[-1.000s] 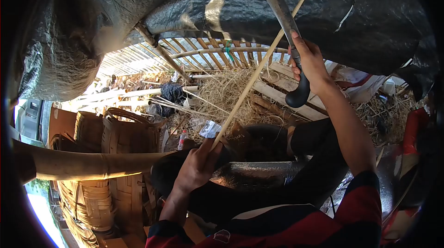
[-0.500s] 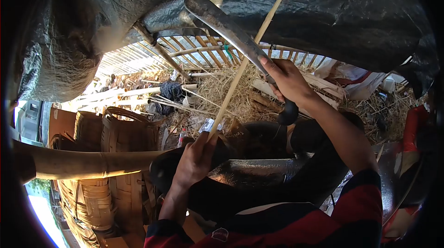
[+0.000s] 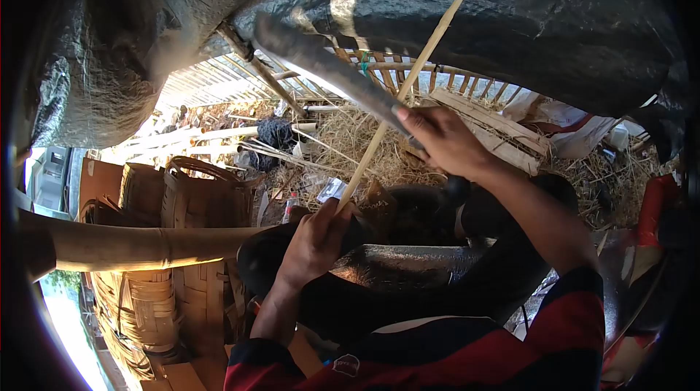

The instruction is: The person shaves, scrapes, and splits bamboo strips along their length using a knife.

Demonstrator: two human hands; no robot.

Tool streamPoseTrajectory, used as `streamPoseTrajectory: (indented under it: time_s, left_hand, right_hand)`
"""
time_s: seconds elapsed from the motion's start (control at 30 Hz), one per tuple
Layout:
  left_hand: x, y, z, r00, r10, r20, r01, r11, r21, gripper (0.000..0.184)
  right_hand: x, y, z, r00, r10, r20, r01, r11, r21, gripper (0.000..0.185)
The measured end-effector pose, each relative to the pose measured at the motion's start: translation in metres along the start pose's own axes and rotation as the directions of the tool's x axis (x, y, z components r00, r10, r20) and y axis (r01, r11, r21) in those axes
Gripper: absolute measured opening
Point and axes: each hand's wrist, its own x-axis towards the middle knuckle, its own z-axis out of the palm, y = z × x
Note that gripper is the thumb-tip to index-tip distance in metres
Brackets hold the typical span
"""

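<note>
My left hand (image 3: 315, 239) is closed around the lower end of a long, pale bamboo strip (image 3: 430, 47), which slants up to the right past the top edge. My right hand (image 3: 446, 141) grips a machete (image 3: 328, 74) by its dark handle, mostly hidden by the fingers. Its broad blade is blurred by motion and points up to the left. The blade crosses the strip a little above the strip's middle; whether it cuts in or only touches I cannot tell.
Woven bamboo baskets (image 3: 138, 311) stand at the left behind a thick bamboo pole (image 3: 146, 246). Black plastic sheeting (image 3: 554, 33) hangs overhead. Dry shavings (image 3: 379, 146), boards (image 3: 496, 128) and a dark tangled bundle (image 3: 275, 136) lie on the ground ahead. A bamboo fence (image 3: 211, 88) runs behind.
My right hand with the machete has moved down and slightly left along the strip. The blade now lies flatter and reaches further left. My left hand still grips the strip's lower end.
</note>
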Motion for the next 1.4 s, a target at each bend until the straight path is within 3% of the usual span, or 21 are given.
streamPoseTrajectory:
  time_s: [0.07, 0.13, 0.2, 0.27, 0.33, 0.47, 0.53, 0.57, 0.6, 0.63, 0.67, 0.73, 0.77, 0.87, 1.0, 1.03, 1.1, 1.17, 1.2, 1.27, 1.4]
  left_hand:
    - [-0.002, 0.000, -0.002, 0.998, -0.064, 0.026, 0.065, 0.998, -0.011, 0.009]
    - [0.002, 0.002, -0.003, 0.992, -0.115, 0.056, 0.117, 0.993, -0.021, 0.009]
    - [0.006, 0.010, -0.002, 0.962, -0.240, 0.129, 0.241, 0.970, 0.003, 0.010]
    - [0.006, 0.006, 0.000, 0.972, -0.200, 0.127, 0.201, 0.980, 0.005, 0.011]
    - [0.005, 0.001, 0.000, 0.980, -0.155, 0.128, 0.155, 0.988, 0.011, 0.012]
    - [-0.010, -0.016, 0.000, 0.986, -0.144, 0.090, 0.156, 0.977, -0.144, 0.018]
    - [-0.020, -0.023, -0.005, 0.980, -0.169, 0.109, 0.190, 0.955, -0.229, 0.023]
    - [-0.026, -0.025, -0.008, 0.909, -0.384, 0.162, 0.415, 0.801, -0.432, 0.028]
    - [-0.030, -0.028, -0.012, 0.788, -0.555, 0.266, 0.589, 0.554, -0.588, 0.035]
    - [-0.035, -0.034, -0.016, 0.797, -0.539, 0.274, 0.583, 0.565, -0.584, 0.035]
    - [-0.040, -0.043, -0.019, 0.777, -0.523, 0.349, 0.607, 0.477, -0.636, 0.042]
    - [-0.027, -0.026, -0.016, 0.761, -0.528, 0.377, 0.643, 0.531, -0.552, 0.015]
    - [-0.021, -0.017, -0.015, 0.752, -0.530, 0.391, 0.657, 0.557, -0.508, 0.027]
    - [-0.011, 0.004, -0.018, 0.701, -0.431, 0.568, 0.698, 0.576, -0.425, 0.023]
    - [-0.011, -0.012, -0.017, 0.672, -0.304, 0.675, 0.651, 0.677, -0.343, 0.020]
    - [-0.009, -0.010, -0.018, 0.652, -0.284, 0.703, 0.672, 0.647, -0.361, 0.012]
    - [-0.010, -0.010, -0.018, 0.630, -0.264, 0.731, 0.695, 0.612, -0.378, 0.017]
    - [-0.012, -0.013, -0.017, 0.642, -0.222, 0.734, 0.691, 0.583, -0.428, 0.015]
    - [-0.012, -0.010, -0.017, 0.640, -0.223, 0.736, 0.692, 0.584, -0.425, 0.015]
    - [-0.007, -0.002, -0.017, 0.535, -0.417, 0.735, 0.737, 0.656, -0.165, 0.015]
    - [-0.007, -0.005, -0.010, 0.605, -0.297, 0.739, 0.681, 0.674, -0.286, 0.018]
  right_hand:
    - [0.001, 0.001, -0.010, 0.998, 0.070, -0.009, -0.070, 0.998, 0.005, 0.064]
    - [0.001, 0.001, -0.012, 0.990, 0.129, -0.059, -0.112, 0.965, 0.238, 0.061]
    - [-0.004, 0.004, 0.000, 0.996, 0.085, 0.023, -0.086, 0.995, 0.041, 0.054]
    - [-0.009, 0.009, 0.016, 0.998, 0.039, 0.058, -0.037, 0.998, -0.044, 0.052]
    - [-0.014, 0.006, 0.023, 0.948, -0.250, 0.200, 0.280, 0.949, -0.142, 0.046]
    - [-0.010, 0.000, 0.013, 0.940, -0.319, 0.118, 0.333, 0.934, -0.127, 0.041]
    - [-0.004, -0.007, -0.006, 0.985, -0.164, 0.056, 0.171, 0.971, -0.165, 0.046]
    - [0.001, -0.008, -0.017, 0.999, -0.035, 0.019, 0.038, 0.982, -0.186, 0.049]
    - [0.009, 0.006, -0.020, 0.983, -0.100, -0.152, 0.090, 0.993, -0.073, 0.053]
    - [0.010, 0.002, -0.029, 0.973, -0.056, -0.225, 0.063, 0.998, 0.025, 0.051]
    - [0.011, -0.002, -0.038, 0.955, -0.012, -0.296, 0.051, 0.991, 0.125, 0.049]
    - [0.015, -0.007, -0.058, 0.942, 0.101, -0.320, 0.027, 0.927, 0.373, 0.044]
    - [0.021, -0.005, -0.066, 0.914, 0.202, -0.352, -0.026, 0.894, 0.447, 0.036]
    - [0.034, 0.008, -0.091, 0.877, 0.213, -0.430, 0.102, 0.793, 0.601, 0.023]
    - [0.037, 0.005, -0.097, 0.856, 0.259, -0.447, 0.150, 0.704, 0.695, 0.022]
    - [0.036, 0.002, -0.094, 0.857, 0.254, -0.448, 0.152, 0.706, 0.692, 0.022]
    - [0.033, 0.000, -0.090, 0.850, 0.229, -0.474, 0.122, 0.789, 0.602, 0.023]
    - [0.039, 0.014, -0.083, 0.865, 0.170, -0.471, 0.174, 0.780, 0.601, 0.024]
    - [0.038, 0.014, -0.077, 0.860, 0.185, -0.475, 0.164, 0.782, 0.601, 0.024]
    - [0.037, 0.014, -0.071, 0.870, 0.231, -0.436, 0.120, 0.758, 0.641, 0.021]
    - [0.040, 0.022, -0.066, 0.890, 0.271, -0.367, 0.059, 0.729, 0.682, 0.019]
